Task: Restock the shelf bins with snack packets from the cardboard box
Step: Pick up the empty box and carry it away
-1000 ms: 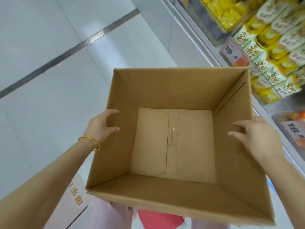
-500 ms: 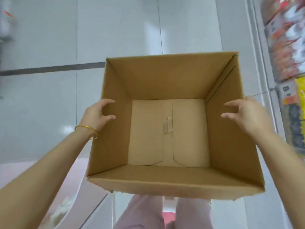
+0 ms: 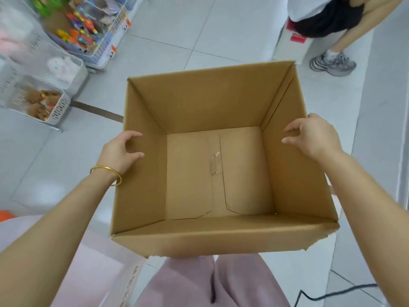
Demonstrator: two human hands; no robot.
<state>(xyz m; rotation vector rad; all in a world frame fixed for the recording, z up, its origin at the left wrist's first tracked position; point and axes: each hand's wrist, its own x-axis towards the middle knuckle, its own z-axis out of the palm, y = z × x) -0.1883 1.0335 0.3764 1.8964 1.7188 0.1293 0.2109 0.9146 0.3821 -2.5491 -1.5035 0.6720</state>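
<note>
two hands on the cardboard box (image 3: 199, 103) here, one per side. the left hand (image 3: 117, 151), gold bangle (image 3: 106, 173) on its wrist, has its fingers curled over the rim of the left wall and grips it. the right hand (image 3: 314, 138) does the same on the right wall. the box is held above the tiled floor (image 3: 221, 29), just in front of the pink trousers (image 3: 199, 282), open side up. its bare bottom shows a scrap of clear tape (image 3: 215, 166) by the seam. far left there are wire baskets (image 3: 93, 29) of colourful toys, top right somebody's grey sneaker (image 3: 334, 64), and bottom right a black cable (image 3: 332, 295).
</note>
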